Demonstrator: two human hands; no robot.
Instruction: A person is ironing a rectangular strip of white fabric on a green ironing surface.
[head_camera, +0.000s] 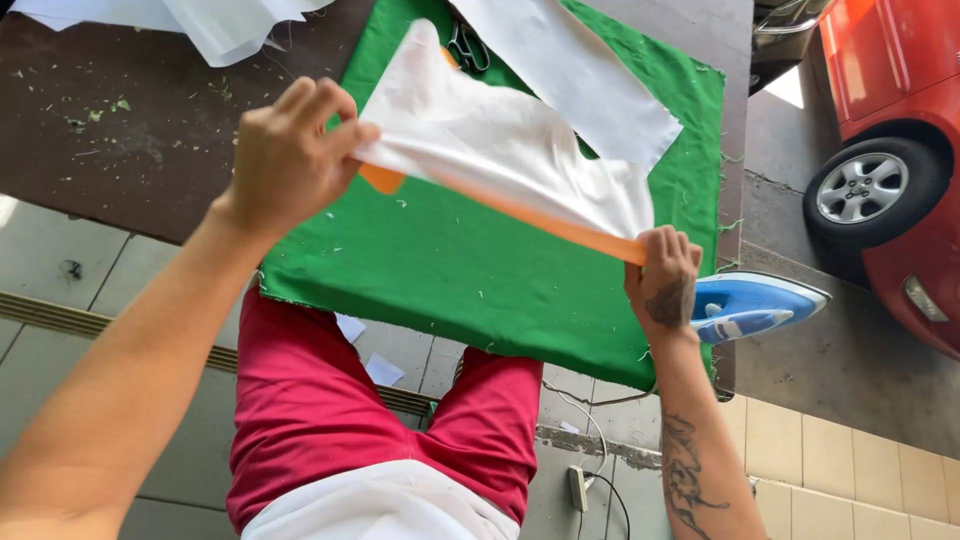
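Head view is showing the person standing at a dark surface with a green cloth spread across it. Both hands are lifting 1 layered piece above the cloth: a white sheet lying against an orange strip. The left hand is pinching the white sheet at 1 end, fingers closed tight on its edge, with a bit of orange showing just below the grip. The right hand is clamping the far end of the orange strip, fist closed around it. Between the 2 grips the piece is hanging taut, clear of the cloth.

To my eye the person is peeling the white layer away from the orange one, and the split is only partly open. I judge that carrying on is calling for a steady, even pull with the right hand anchoring the strip, so that neither layer is tearing or creasing.

A blue and white iron is sitting at the surface's edge just beside the right hand. Scissors and a second white sheet are lying on the cloth further off. A red car is parked beyond.
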